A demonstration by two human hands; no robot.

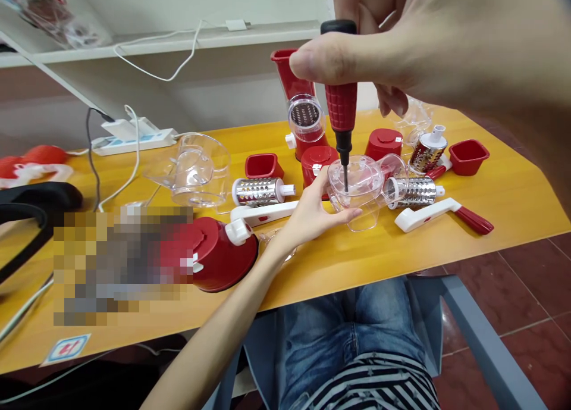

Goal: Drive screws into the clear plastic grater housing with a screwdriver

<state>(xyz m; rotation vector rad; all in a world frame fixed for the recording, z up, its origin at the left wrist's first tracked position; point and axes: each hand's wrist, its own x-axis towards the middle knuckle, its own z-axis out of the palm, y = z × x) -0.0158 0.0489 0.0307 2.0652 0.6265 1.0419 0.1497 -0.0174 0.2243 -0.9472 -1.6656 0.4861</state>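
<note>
My right hand (401,47), close to the camera, is closed around a red-and-black screwdriver (341,100) held upright. Its tip goes down into a clear plastic housing (361,190) on the yellow table (401,255). My left hand (312,210) reaches in from below and grips the left side of that clear housing, thumb on the front. Steel grater drums (261,191) (414,191) lie on either side of the housing.
Red caps (383,142), a red cup (468,156), white-and-red crank handles (441,213), a clear hopper (196,169), a red suction base (218,252) and an assembled grater (303,112) crowd the table. A power strip (134,137) with cables lies at the back left. A blurred patch covers the front left.
</note>
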